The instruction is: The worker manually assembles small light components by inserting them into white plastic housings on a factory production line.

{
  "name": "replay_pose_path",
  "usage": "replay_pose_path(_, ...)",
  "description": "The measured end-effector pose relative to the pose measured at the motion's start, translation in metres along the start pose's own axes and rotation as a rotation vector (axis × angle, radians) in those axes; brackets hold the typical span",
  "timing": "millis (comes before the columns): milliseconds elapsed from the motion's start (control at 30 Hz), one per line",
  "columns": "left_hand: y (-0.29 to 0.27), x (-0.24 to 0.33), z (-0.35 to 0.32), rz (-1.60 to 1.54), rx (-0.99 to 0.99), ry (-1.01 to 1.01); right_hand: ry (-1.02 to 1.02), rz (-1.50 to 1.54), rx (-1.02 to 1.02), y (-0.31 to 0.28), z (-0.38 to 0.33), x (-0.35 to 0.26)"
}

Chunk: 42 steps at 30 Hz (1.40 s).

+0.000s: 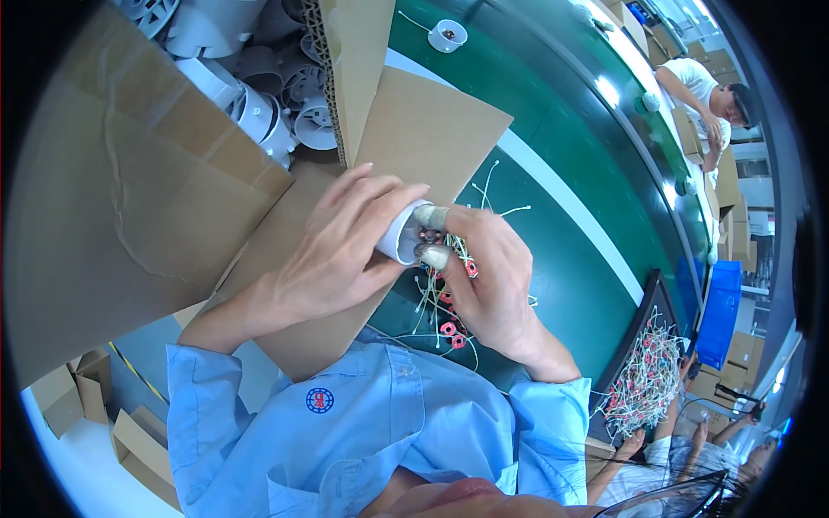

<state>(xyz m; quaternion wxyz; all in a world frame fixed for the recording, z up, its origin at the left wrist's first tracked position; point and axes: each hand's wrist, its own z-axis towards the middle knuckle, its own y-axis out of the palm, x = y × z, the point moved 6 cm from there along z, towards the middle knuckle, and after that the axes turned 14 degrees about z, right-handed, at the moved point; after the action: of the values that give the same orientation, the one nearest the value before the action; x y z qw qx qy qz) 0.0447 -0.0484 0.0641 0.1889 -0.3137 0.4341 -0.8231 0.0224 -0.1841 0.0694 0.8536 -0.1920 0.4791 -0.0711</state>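
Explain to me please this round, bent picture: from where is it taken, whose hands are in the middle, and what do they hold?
There is no machine: a person in a blue shirt works by hand. A wide fisheye camera on the head looks down, so straight edges bend near the rim.

The left hand holds a white plastic cup. The right hand, with pale fingertip covers, reaches its opening beside a small dark part; whether it grips that is unclear.

On the green surface lie red parts with pale wires; more fill a black tray. An open cardboard box holds white plastic pieces.
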Motion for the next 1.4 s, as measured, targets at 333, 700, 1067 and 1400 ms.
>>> replay_pose_path(333,-0.002,-0.002,-0.006,0.026,0.058,-0.021,-0.175,-0.093,0.067,0.016,0.002,-0.005)
replay_pose_path(700,0.001,-0.008,-0.005,-0.150,0.091,-0.123,-0.026,-0.140,-0.040,0.013,0.012,0.000)
replay_pose_path(1067,0.004,-0.014,-0.006,-0.245,0.089,-0.146,0.122,0.037,-0.071,0.012,0.013,0.021)
replay_pose_path(1400,-0.032,-0.018,-0.018,0.465,0.108,-0.056,0.273,0.228,0.202,-0.051,-0.001,0.074)
